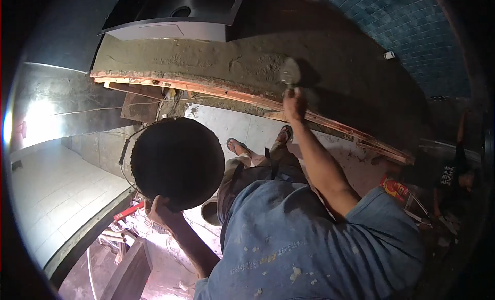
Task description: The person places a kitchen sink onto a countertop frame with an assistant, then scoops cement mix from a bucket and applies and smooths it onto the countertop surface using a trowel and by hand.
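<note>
My left hand (159, 213) is closed on the near rim of a black bucket (178, 163), whose mouth faces me. The bucket's inside is too dark to make out, and its wire handle hangs at the left. In my right hand (294, 105) is a trowel (290, 72), gripped by its handle. The trowel's blade is over the wet mortar (206, 55) on the counter, close to the wooden form board (227, 90) along the front edge. Whether the blade touches the mortar I cannot tell.
A metal sink (191, 8) is set at the back left of the counter. Blue tiles (397, 26) cover the wall at the upper right. Another person in a dark shirt (451, 179) is at the far right. Below left lie a red tool (128, 211) and cables.
</note>
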Demonstrator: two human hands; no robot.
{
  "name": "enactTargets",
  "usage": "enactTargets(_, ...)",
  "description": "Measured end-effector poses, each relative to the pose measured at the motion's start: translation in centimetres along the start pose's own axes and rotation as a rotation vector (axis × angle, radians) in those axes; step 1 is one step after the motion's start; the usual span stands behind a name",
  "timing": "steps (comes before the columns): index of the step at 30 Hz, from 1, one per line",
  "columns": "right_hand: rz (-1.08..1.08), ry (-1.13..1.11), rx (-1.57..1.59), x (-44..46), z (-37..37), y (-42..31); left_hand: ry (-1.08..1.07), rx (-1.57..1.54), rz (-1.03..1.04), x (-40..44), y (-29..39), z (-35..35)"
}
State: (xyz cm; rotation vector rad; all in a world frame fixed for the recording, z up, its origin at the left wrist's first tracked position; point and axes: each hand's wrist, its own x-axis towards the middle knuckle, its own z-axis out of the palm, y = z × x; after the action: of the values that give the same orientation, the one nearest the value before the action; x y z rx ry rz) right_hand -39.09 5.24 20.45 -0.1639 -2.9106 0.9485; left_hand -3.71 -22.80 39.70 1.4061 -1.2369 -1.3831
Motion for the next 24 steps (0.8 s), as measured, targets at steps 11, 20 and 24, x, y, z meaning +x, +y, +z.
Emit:
enactTargets(11, -0.016, -0.319, 0.154, -2.5, 6.2, -13.4, -0.116, -0.112, -0.068, 1.1, -1.1, -0.4)
enactTargets(20, -0.657, -0.246, 0.025, 1.1, 6.2, -2.5, -0.074, -0.044, -0.156, 1.0, -0.6, -1.3)
enactTargets(24, -0.681, 0.143, -0.034, 0.3, 3.7, 1.4, -0.083, -0.175, -0.065, 1.1, -1.1, -0.7)
